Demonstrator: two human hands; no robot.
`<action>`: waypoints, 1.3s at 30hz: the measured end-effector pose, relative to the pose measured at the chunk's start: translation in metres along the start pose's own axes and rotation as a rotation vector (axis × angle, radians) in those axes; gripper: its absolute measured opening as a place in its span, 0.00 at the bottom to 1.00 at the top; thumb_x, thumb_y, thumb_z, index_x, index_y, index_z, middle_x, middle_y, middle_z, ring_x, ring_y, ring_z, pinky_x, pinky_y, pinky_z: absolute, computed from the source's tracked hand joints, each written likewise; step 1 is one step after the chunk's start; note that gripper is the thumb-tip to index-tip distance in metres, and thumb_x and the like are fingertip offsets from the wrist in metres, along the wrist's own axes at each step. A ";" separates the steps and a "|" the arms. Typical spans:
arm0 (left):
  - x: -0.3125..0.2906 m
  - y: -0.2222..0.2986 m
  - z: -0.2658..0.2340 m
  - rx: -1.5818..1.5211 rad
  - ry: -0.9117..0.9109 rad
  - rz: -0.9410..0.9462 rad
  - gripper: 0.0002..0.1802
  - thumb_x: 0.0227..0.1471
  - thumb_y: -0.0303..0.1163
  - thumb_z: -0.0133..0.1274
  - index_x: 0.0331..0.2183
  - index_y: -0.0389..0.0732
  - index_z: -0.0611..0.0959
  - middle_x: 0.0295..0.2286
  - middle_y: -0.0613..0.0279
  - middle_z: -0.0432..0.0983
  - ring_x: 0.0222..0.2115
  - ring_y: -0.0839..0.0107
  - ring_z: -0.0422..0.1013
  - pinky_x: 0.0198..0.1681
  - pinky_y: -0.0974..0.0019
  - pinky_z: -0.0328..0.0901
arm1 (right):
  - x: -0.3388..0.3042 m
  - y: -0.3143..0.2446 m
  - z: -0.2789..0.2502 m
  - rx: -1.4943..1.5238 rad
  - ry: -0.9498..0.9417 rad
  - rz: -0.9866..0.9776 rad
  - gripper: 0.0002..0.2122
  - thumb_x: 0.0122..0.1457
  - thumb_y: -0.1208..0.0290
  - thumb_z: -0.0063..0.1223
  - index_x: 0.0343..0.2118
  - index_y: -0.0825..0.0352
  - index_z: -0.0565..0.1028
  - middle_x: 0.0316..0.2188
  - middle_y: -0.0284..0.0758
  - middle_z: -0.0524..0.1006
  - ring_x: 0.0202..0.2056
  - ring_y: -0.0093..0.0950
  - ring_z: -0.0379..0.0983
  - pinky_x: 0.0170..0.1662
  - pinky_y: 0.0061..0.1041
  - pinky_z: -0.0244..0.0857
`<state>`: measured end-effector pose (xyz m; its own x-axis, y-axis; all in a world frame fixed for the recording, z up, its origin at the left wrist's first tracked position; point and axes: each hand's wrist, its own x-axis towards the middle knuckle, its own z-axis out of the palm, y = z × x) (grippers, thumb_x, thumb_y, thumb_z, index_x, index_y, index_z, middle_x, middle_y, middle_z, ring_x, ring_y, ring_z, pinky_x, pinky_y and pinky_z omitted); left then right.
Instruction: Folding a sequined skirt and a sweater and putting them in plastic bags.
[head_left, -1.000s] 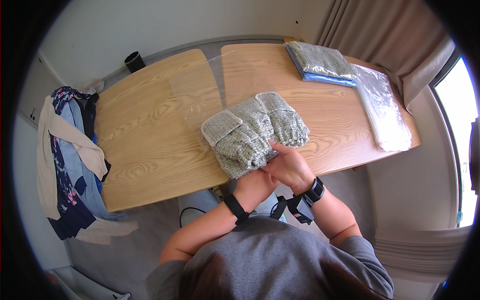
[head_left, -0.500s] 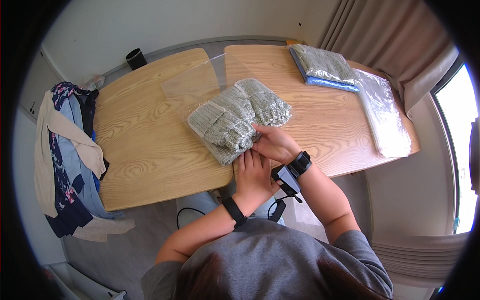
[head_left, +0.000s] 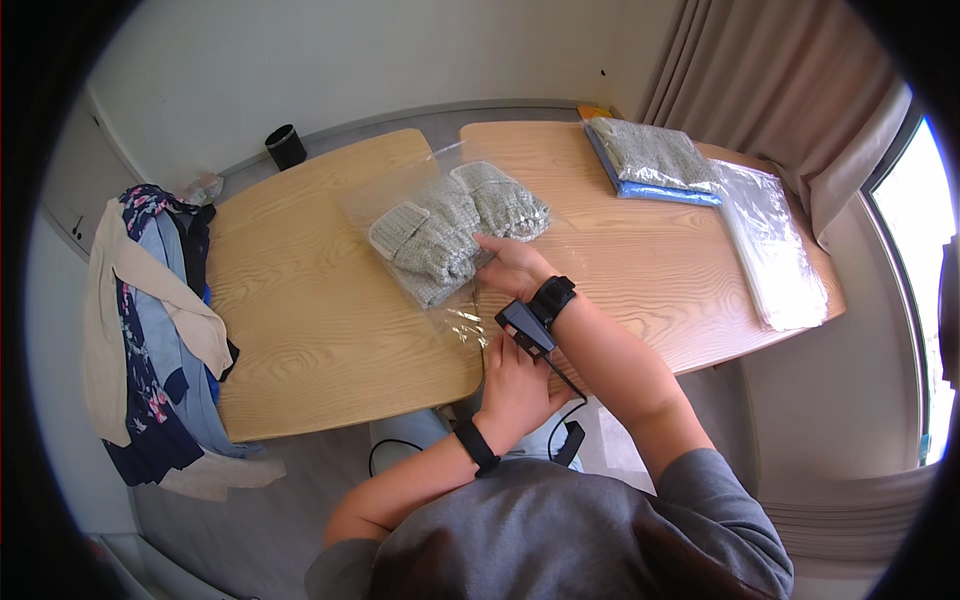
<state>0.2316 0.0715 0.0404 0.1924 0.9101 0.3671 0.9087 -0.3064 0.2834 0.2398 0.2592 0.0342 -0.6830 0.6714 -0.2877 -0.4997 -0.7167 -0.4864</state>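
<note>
A folded grey-green knit garment (head_left: 445, 232) lies across the gap between two wooden table tops, inside a clear plastic bag (head_left: 365, 198). The bag's film reaches past the garment's far side and its near edge. My right hand (head_left: 515, 268) grips the garment's near edge, thumb on top and fingers beneath, partly hidden. Closer to me, my left hand (head_left: 515, 395) rests at the table's front edge by the bag's near end. Its fingers lie stretched and flat, their tips partly covered by the small black device on my right wrist.
Bagged folded knitwear (head_left: 655, 155) sits on a blue packet (head_left: 668, 193) at the far right. Beside it are flat clear bags (head_left: 770, 245). Several garments (head_left: 165, 330) hang over the left table edge. A black bin (head_left: 286, 147) stands behind the table.
The knit garment has moved away from me, farther into the bag, with my right hand following. My left hand now sits farther from the garment, and bag film shows between them.
</note>
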 end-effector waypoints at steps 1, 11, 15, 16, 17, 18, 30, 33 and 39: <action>-0.003 -0.003 0.000 0.025 -0.048 0.037 0.40 0.42 0.57 0.54 0.48 0.35 0.72 0.46 0.41 0.65 0.49 0.45 0.58 0.54 0.45 0.52 | 0.010 -0.003 -0.008 -0.012 0.077 0.049 0.23 0.61 0.72 0.45 0.55 0.78 0.56 0.57 0.47 0.60 0.55 0.36 0.60 0.61 0.32 0.51; -0.046 -0.032 -0.058 -0.035 -0.196 0.213 0.24 0.41 0.36 0.58 0.42 0.38 0.75 0.46 0.46 0.67 0.47 0.56 0.64 0.52 0.56 0.57 | 0.013 0.029 0.016 0.098 0.151 -0.199 0.15 0.59 0.75 0.49 0.49 0.69 0.66 0.49 0.40 0.69 0.49 0.36 0.66 0.52 0.34 0.61; -0.054 -0.034 -0.055 0.002 -0.190 0.204 0.24 0.41 0.35 0.58 0.42 0.38 0.74 0.47 0.47 0.67 0.47 0.57 0.65 0.53 0.57 0.57 | 0.020 0.029 0.036 0.068 0.261 -0.193 0.17 0.58 0.73 0.51 0.49 0.70 0.64 0.49 0.39 0.69 0.49 0.35 0.66 0.52 0.34 0.60; -0.054 -0.034 -0.054 0.004 -0.187 0.206 0.24 0.41 0.35 0.58 0.42 0.38 0.74 0.47 0.47 0.67 0.47 0.57 0.65 0.53 0.57 0.57 | 0.024 0.027 0.033 -0.004 0.280 -0.183 0.18 0.58 0.71 0.52 0.49 0.70 0.64 0.49 0.40 0.69 0.49 0.35 0.66 0.51 0.33 0.60; -0.053 -0.035 -0.053 -0.006 -0.190 0.219 0.25 0.41 0.35 0.58 0.43 0.38 0.74 0.47 0.47 0.67 0.46 0.57 0.65 0.53 0.56 0.57 | 0.031 0.026 0.026 -0.074 0.299 -0.176 0.19 0.57 0.69 0.53 0.49 0.70 0.63 0.48 0.40 0.69 0.48 0.34 0.66 0.51 0.32 0.60; -0.052 -0.036 -0.054 -0.018 -0.193 0.232 0.25 0.41 0.35 0.58 0.43 0.38 0.74 0.47 0.47 0.67 0.46 0.57 0.65 0.53 0.56 0.57 | 0.040 0.027 0.017 -0.075 0.297 -0.181 0.19 0.57 0.69 0.53 0.49 0.70 0.63 0.48 0.40 0.69 0.48 0.34 0.66 0.51 0.32 0.60; -0.054 -0.068 -0.128 -0.491 -0.257 0.275 0.13 0.49 0.32 0.54 0.39 0.39 0.79 0.37 0.53 0.77 0.36 0.61 0.73 0.39 0.65 0.68 | -0.103 0.037 0.040 -0.487 -0.044 0.129 0.21 0.61 0.75 0.45 0.57 0.70 0.60 0.49 0.39 0.71 0.54 0.30 0.64 0.57 0.25 0.57; -0.047 -0.096 -0.167 -0.785 -0.133 -0.209 0.12 0.54 0.35 0.52 0.33 0.36 0.81 0.32 0.57 0.79 0.32 0.67 0.75 0.35 0.68 0.69 | -0.163 -0.019 0.044 -0.809 -0.431 0.162 0.12 0.61 0.72 0.47 0.45 0.73 0.72 0.40 0.38 0.77 0.39 0.26 0.75 0.44 0.21 0.67; -0.001 -0.197 -0.133 -0.977 -0.156 -0.906 0.29 0.56 0.53 0.46 0.44 0.35 0.71 0.36 0.55 0.74 0.33 0.69 0.73 0.34 0.69 0.68 | -0.120 -0.101 -0.005 -0.940 0.240 -0.355 0.11 0.58 0.68 0.52 0.39 0.70 0.71 0.34 0.31 0.74 0.37 0.19 0.69 0.44 0.18 0.62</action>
<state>0.0030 0.0935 0.1018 -0.2326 0.8990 -0.3710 0.1147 0.4042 0.9075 0.3752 0.2522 0.1139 -0.4012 0.9095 -0.1084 0.0368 -0.1023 -0.9941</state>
